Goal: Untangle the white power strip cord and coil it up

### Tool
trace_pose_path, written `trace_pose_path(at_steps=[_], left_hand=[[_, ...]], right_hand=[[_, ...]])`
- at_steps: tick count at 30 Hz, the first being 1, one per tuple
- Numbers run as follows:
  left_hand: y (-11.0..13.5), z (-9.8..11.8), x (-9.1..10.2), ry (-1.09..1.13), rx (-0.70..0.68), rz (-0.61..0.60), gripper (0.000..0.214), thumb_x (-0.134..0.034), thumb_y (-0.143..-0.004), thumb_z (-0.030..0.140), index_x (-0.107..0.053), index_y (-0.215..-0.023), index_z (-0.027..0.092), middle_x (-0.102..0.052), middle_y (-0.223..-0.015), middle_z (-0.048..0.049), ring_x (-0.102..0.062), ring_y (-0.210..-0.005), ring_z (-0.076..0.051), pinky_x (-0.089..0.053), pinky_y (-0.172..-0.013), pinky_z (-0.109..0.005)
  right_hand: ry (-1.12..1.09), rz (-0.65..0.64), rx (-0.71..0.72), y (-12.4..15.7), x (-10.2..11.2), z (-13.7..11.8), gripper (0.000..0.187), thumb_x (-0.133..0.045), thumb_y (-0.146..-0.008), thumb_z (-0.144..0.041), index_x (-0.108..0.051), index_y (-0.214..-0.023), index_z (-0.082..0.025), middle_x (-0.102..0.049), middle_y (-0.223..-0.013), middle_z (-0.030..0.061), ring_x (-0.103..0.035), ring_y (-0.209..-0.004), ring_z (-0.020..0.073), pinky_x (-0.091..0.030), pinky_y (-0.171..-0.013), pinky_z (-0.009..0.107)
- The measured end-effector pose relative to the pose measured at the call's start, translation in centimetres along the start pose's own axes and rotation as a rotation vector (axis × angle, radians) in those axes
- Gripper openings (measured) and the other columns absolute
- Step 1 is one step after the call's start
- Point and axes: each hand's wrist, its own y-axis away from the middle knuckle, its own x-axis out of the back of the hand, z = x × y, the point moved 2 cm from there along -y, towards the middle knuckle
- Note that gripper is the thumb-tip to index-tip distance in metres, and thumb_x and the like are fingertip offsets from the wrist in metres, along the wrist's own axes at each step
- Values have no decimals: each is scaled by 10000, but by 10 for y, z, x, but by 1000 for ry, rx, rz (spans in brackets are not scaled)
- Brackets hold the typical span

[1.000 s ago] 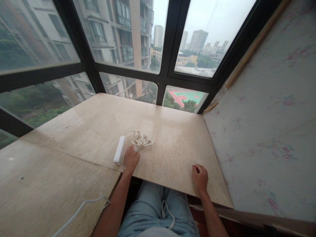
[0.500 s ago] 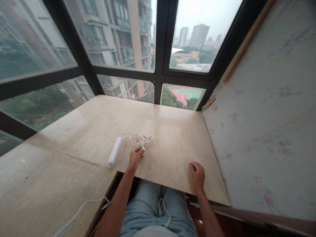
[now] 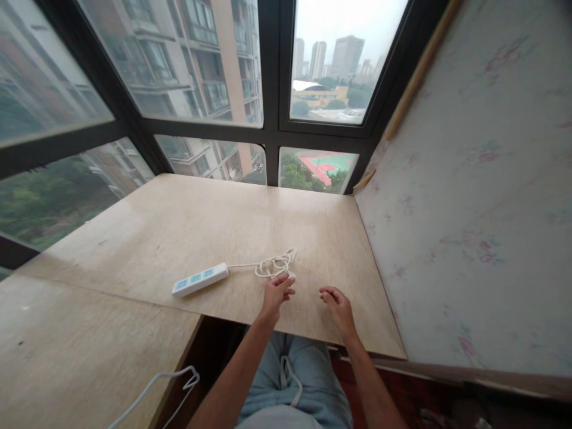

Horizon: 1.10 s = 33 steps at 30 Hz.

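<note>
The strip (image 3: 200, 280) has swung round so its blue sockets show, lying on the counter (image 3: 214, 220) left of both hands; the left hand (image 3: 274, 296) has drawn right, apparently pinching the cord (image 3: 268, 266) near its end, the tip mostly hidden; the right hand (image 3: 339, 305) is loosely curled, seemingly holding nothing; the gap between them has narrowed, bringing the cord's end nearer both.

a long white power strip (image 3: 201, 280) lies flat on the pale tabletop (image 3: 223, 220), a little aslant, its three blue sockets (image 3: 195, 278) facing up in a row. a thin white cord (image 3: 243, 266) leaves its right end and gathers in loose loops. the plug (image 3: 291, 276), mostly hidden, is just beside them.
</note>
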Motion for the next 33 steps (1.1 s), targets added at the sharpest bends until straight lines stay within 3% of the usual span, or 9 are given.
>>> trace_pose_path(at_steps=[3, 7, 12, 17, 22, 25, 28, 33], left_hand=[[5, -13, -14, 37, -8, 9, 440, -821, -576, 381, -672, -901, 124, -674, -807, -44, -598, -492, -70, -369, -428, -159], [9, -30, -27, 68, 6, 24, 473, -800, -586, 366, -646, -967, 131, -690, -811, -46, -593, -463, -84, -391, -413, -173], [13, -35, -32, -13, 21, -118, 454, -727, -658, 373, -663, -1051, 156, -715, -804, -45, -608, -503, -104, -453, -453, -194], [15, -29, -18, -143, 7, -223, 481, -704, -660, 305, -657, -1119, 169, -724, -889, -62, -653, -581, -134, -479, -509, -222], [15, -8, 12, -406, -272, -68, 231, -590, -752, 275, -696, -919, 156, -696, -745, -53, -654, -661, -167, -474, -571, -244], [13, 5, 24, -663, -569, 5, 208, -531, -806, 229, -678, -946, 188, -699, -899, -69, -649, -805, -188, -499, -711, -298], [9, 6, 25, -932, -831, -58, 245, -585, -803, 222, -657, -1037, 207, -662, -1089, -89, -603, -1033, -233, -466, -900, -378], [-8, -8, 24, -1191, -1000, -144, 240, -581, -851, 213, -654, -1079, 224, -619, -1176, -110, -563, -1116, -248, -437, -928, -407]], right_hand=[[-170, -163, -29, 6, -27, -10, 388, -650, -754, -503, -664, -1004, -206, -696, -956, 74, -650, -800, 209, -526, -721, 345], [-192, -87, -98, -4, -49, -6, 519, -680, -704, -551, -617, -1092, -212, -679, -990, 81, -654, -846, 226, -548, -671, 334], [-100, -68, -54, -19, -55, -2, 410, -688, -693, -496, -666, -953, -180, -715, -936, 81, -660, -859, 234, -527, -771, 344], [-110, -110, -46, -22, -51, -9, 361, -696, -702, -461, -699, -913, -168, -706, -750, 41, -631, -674, 202, -517, -647, 320], [-170, -87, -76, -30, -41, -13, 418, -761, -635, -467, -718, -925, -170, -707, -758, 29, -611, -620, 177, -508, -588, 300], [-217, -45, -106, -36, -31, -13, 418, -778, -620, -461, -724, -912, -168, -698, -752, 19, -606, -620, 159, -509, -591, 286], [-275, -10, -131, -41, -20, -15, 382, -789, -612, -441, -728, -873, -169, -690, -746, 11, -596, -617, 140, -505, -594, 273], [-338, 7, -158, -51, -7, -21, 357, -821, -581, -391, -728, -842, -166, -691, -746, 10, -589, -598, 121, -484, -572, 254]])
